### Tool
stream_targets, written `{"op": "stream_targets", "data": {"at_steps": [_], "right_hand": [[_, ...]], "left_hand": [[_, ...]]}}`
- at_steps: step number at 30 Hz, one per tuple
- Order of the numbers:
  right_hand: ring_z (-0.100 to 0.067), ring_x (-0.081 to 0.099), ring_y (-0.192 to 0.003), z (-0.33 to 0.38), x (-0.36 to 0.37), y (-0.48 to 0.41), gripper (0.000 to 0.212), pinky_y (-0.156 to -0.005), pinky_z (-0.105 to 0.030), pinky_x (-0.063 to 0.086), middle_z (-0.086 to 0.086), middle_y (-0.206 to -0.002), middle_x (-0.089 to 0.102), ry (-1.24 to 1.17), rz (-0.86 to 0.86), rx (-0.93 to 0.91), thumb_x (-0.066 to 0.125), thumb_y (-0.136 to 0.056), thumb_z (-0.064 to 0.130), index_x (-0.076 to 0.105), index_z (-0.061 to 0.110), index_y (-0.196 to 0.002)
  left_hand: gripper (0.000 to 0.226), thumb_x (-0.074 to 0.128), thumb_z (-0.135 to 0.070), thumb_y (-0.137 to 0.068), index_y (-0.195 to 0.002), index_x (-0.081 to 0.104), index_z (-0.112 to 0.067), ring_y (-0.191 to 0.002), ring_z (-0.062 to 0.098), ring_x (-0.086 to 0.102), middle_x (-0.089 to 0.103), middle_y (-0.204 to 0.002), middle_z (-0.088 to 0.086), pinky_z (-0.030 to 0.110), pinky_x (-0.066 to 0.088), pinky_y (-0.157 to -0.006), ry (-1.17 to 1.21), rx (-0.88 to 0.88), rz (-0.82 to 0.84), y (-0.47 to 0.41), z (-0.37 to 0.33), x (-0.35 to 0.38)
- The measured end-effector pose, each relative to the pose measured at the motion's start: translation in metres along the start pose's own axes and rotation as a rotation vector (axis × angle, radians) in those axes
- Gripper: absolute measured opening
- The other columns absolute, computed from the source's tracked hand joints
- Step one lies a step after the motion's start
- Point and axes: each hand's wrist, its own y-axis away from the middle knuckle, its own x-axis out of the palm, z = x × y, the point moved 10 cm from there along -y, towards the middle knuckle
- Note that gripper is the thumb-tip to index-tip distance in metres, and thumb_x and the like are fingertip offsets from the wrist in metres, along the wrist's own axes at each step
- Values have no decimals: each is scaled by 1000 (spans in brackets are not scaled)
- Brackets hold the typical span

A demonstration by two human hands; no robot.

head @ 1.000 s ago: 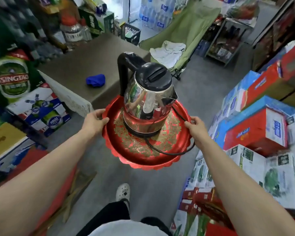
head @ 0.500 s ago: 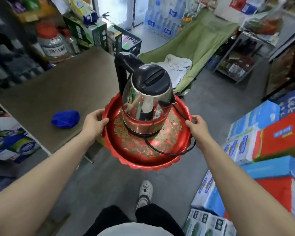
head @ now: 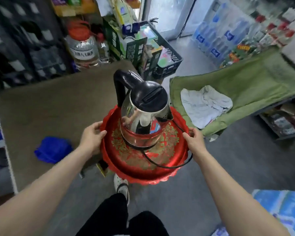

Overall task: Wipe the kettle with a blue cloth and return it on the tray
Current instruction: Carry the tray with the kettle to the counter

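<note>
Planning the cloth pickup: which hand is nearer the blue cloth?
Left. The left hand grips the tray rim just right of the blue cloth; the right hand holds the far rim.

Left hand (head: 92, 138) and right hand (head: 194, 142) grip the red tray (head: 143, 174) carrying the kettle (head: 143, 116).

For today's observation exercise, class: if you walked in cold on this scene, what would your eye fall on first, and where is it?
First, the shiny steel kettle with its black lid, standing upright on a bright red tray at the centre of the view. The left hand and right hand grip the tray's opposite rims, carrying it. Next, the blue cloth lying on the brown table to the left.
</note>
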Motion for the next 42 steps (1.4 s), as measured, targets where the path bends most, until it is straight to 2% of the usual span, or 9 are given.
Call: {"op": "stream_targets", "data": {"at_steps": [3,5,10,16,25,29,33,38,42], "right_hand": [[-34,70,-104,29,32,-56,19,-93,-54,58,-13,-110,69,33,59,-12,64,-89,26,61,25,-107],[-31,70,-102,45,57,-96,28,-91,-53,59,-8,-109,70,69,122,-26,61,-81,38,60,29,-108],[-24,66,-107,112,120,-183,18,-98,-46,54,-1,-110,68,149,214,-119,63,-95,20,59,22,-112],[-18,68,-105,158,199,-275,23,-97,-45,57,3,-113,69,149,302,-206,61,-97,25,61,20,-120],[-22,67,-109,198,269,-371,28,-99,-45,57,-2,-120,68,236,337,-263,60,-99,27,60,18,-126],[-22,67,-106,206,286,-397,24,-98,-45,57,-3,-117,70,267,341,-278,62,-99,26,60,19,-122],[-19,65,-103,208,293,-408,27,-88,-35,54,-2,-117,68,272,325,-283,62,-101,26,60,16,-126],[-25,66,-111,205,293,-406,30,-98,-44,56,-7,-124,67,303,341,-277,61,-101,26,60,17,-129],[-28,53,-122,238,271,-372,42,-107,-43,45,-8,-127,54,406,193,-531,62,-99,18,53,16,-139]], "left_hand": [[39,57,-4,-95,-132,57,-16,-84,22,69,65,-121,6,23,58,-60,-51,18,-88,-48,-16,-11],[40,58,-2,-94,-133,57,-12,-83,15,64,60,-121,-1,12,52,-57,-77,18,-143,-77,-25,-17],[41,59,2,-92,-132,57,-8,-106,26,62,62,-129,12,39,50,-95,-2,-54,-275,-144,-20,-31],[44,65,-3,-89,-130,58,-16,-112,36,63,64,-125,8,56,49,-97,24,-103,-414,-217,-5,-50],[46,69,-8,-87,-131,56,-12,-109,44,64,65,-123,21,62,48,-95,59,-143,-505,-312,22,-53],[51,73,-11,-84,-132,57,-16,-110,35,66,68,-122,14,57,49,-96,24,-160,-524,-329,30,-53],[50,74,-12,-84,-131,59,-15,-106,35,68,71,-117,12,56,52,-91,-34,-161,-525,-330,28,-48],[47,71,-14,-87,-132,58,-11,-104,32,68,70,-118,12,48,53,-92,-120,-163,-514,-321,14,-44],[48,64,-22,-91,-135,52,-9,-120,32,60,62,-131,15,38,40,-106,-344,-43,-541,-309,-25,-47]]}}
